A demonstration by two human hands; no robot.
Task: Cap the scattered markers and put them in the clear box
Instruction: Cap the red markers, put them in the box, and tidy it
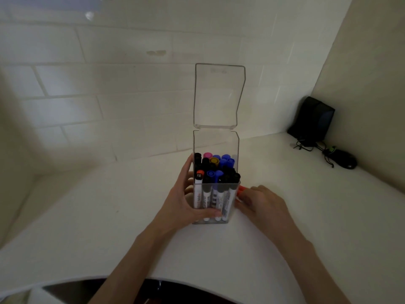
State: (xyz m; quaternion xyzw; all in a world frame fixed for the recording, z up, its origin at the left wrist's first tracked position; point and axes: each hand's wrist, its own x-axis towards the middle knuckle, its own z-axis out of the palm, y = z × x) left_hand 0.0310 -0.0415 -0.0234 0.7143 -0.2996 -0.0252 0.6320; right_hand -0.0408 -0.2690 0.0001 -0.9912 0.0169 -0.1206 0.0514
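Nearly full, the clear box (pixel 215 145) stands on the bench (pixel 109 216), gripped by the left hand (pixel 186 205), and the orange marker (pixel 241 189) held in the right hand (pixel 265 205) may jam between the crowded caps.

- White counter (pixel 109 216): clear box (pixel 215 143) stood upright mid-surface, lid hinged open.
- Black pouch (pixel 312 117) propped in far right corner.
- Tangled cables (pixel 306 146) and dark mouse-like object (pixel 345 161) laid near right edge.
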